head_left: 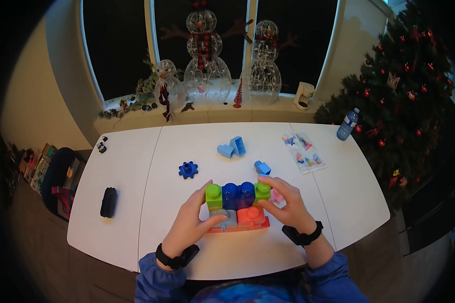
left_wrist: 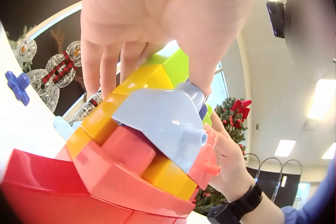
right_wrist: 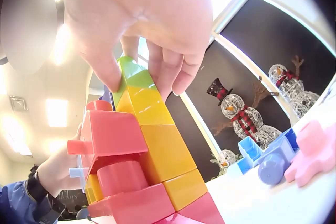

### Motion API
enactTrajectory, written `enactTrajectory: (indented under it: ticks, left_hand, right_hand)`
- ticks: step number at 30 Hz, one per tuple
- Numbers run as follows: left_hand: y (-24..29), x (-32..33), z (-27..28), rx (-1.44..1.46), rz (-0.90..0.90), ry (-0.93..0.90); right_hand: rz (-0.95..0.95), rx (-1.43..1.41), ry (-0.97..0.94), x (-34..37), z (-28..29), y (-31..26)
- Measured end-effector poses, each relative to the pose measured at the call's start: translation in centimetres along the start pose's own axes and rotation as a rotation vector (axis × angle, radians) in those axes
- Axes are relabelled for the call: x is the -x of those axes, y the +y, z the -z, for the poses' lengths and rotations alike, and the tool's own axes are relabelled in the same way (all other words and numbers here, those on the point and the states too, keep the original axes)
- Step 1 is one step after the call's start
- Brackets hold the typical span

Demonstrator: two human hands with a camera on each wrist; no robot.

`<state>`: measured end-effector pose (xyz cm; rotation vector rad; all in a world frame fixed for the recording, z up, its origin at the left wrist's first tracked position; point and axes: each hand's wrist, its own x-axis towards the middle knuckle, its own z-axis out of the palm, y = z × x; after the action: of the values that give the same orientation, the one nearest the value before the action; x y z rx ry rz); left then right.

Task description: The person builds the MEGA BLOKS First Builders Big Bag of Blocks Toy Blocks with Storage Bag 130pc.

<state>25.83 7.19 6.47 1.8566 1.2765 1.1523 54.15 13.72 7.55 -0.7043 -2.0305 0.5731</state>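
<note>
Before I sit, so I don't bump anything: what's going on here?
A person holds a block build at both ends: the left hand with its thumb on the gray block, the right hand gripping the right-end green block. A gear-shaped piece and light-blue blocks sit apart on the table.

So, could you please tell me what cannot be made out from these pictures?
Head view: pink piece, partly covered by the right grip.
Head view: print on the bottle and leaflet, too small to read.
Left wrist view: red base, cut off by the bottom edge.
Right wrist view: pink piece, cut off by the right edge.
</note>
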Motion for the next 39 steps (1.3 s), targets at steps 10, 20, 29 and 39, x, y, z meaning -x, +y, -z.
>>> enactTrajectory:
  ticks: [10,20,29,39]
  left_hand:
    - [-0.7,0.2,-0.7,0.081,-0.017,-0.016]
    - [-0.7,0.2,-0.6,0.078,0.046,-0.027]
    - [-1.0,0.2,-0.5,0.060,0.032,-0.037]
    - [-1.0,0.2,-0.6,0.062,0.018,-0.040]
  right_hand:
    - [-0.045,0.028,-0.074,-0.2,0.7,-0.2]
    - [0.073,0.369,-0.366,-4.8,3.6,5.6]
    - [0.036,0.731,-0.784,-3.8,0.5,8.8]
    - [-0.014,0.161,0.078,-7.1,2.4,3.0]
